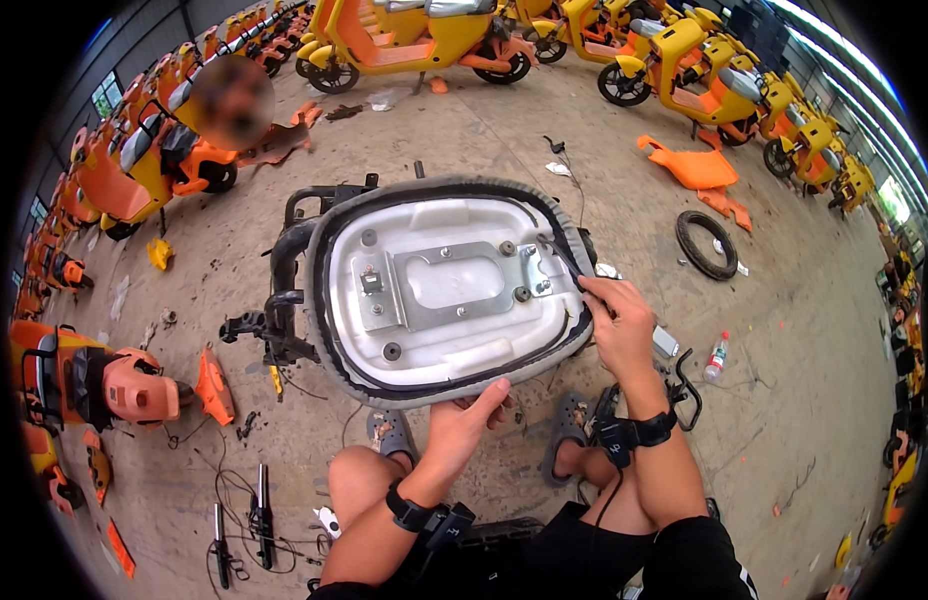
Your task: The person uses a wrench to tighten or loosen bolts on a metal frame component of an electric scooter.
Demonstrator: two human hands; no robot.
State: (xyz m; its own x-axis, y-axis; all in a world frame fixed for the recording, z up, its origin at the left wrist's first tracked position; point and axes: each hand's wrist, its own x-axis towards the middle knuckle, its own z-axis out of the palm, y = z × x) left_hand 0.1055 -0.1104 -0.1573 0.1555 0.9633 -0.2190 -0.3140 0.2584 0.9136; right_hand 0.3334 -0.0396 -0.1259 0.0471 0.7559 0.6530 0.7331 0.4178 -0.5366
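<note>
A scooter seat (pixel 484 345) is held bottom side up in front of me, over a dark metal frame. Its underside is white plastic with a silver metal bracket (pixel 396 305) bolted along the middle and several dark rubber plugs. A grey cover (pixel 329 360) wraps round the rim, with a black strip inside it. My left hand (pixel 464 415) supports the near edge, thumb up by the rim, the other fingers partly hidden underneath. At the right end, my right hand (pixel 621 318) grips the rim between thumb and fingers.
The dark scooter frame (pixel 289 270) stands behind and left of the seat. A tyre (pixel 706 245), a bottle (pixel 718 356) and orange panels (pixel 689 165) lie to the right. Black rod-like parts (pixel 264 515) and cables lie at lower left. Rows of yellow scooters (pixel 424 45) and another person (pixel 234 105) are beyond.
</note>
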